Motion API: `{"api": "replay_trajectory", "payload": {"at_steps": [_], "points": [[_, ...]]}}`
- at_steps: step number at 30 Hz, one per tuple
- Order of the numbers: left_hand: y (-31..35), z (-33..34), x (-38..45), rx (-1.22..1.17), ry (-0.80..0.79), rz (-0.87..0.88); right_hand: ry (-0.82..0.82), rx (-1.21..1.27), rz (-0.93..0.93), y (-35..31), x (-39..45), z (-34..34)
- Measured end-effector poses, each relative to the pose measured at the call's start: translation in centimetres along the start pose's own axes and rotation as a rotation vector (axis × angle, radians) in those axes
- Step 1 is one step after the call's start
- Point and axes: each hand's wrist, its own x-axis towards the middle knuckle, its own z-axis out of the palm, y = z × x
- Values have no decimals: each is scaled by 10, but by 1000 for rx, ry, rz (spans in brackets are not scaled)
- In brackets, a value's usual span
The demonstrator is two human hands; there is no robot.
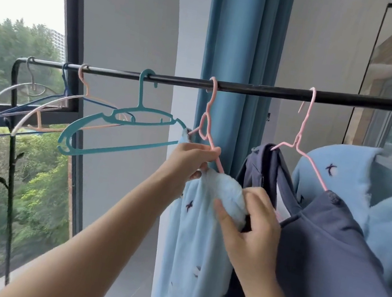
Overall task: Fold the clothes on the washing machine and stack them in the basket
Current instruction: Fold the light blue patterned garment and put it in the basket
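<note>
Left hand [191, 159] pinching thin pink wire hanger [207, 134]; right hand [249, 224] gripping fluffy pale-blue patterned garment [197, 239]. Risk: fabric snagging on hanger arm, hook jumping off black metal rail [251, 90].

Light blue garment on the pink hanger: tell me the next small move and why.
Probably slide the light blue garment off the pink hanger. The left hand already holds the hanger's arm, the right hand grips the bunched fabric, and the hanger still hooks the rail.
</note>
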Motion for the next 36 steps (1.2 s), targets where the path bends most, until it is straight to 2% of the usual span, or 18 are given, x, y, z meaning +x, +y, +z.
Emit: {"api": "replay_trajectory", "payload": {"at_steps": [3, 6, 9, 12, 14, 18, 21, 23, 27, 32, 36], "points": [[-6, 6, 0, -80, 63, 49, 173, -146, -111, -1, -13, -6], [0, 10, 3, -148, 73, 62, 146, -111, -80, 6, -37, 1], [11, 13, 7, -210, 40, 17, 128, -29, 88, 13, -57, 6], [20, 12, 5, -360, -61, -89, 158, 29, 281, 16, -62, 10], [23, 9, 4, -400, -113, -112, 151, 78, 337, 15, -58, 10], [17, -5, -1, -357, -174, -52, 63, 112, 381, 13, -54, 18], [-4, -23, -3, -300, -163, -52, 54, 238, 523, 12, -61, 30], [-25, -37, -3, -273, -98, -96, 55, 326, 627, 11, -64, 39], [-82, -59, -6, -116, -20, -247, -11, 371, 716, 10, -66, 49], [-153, -78, -27, -74, -127, -443, -71, 589, 819, -7, -58, 51], [-187, -101, -59, 96, -345, -379, -152, 772, 917, -17, -58, 64]]}}
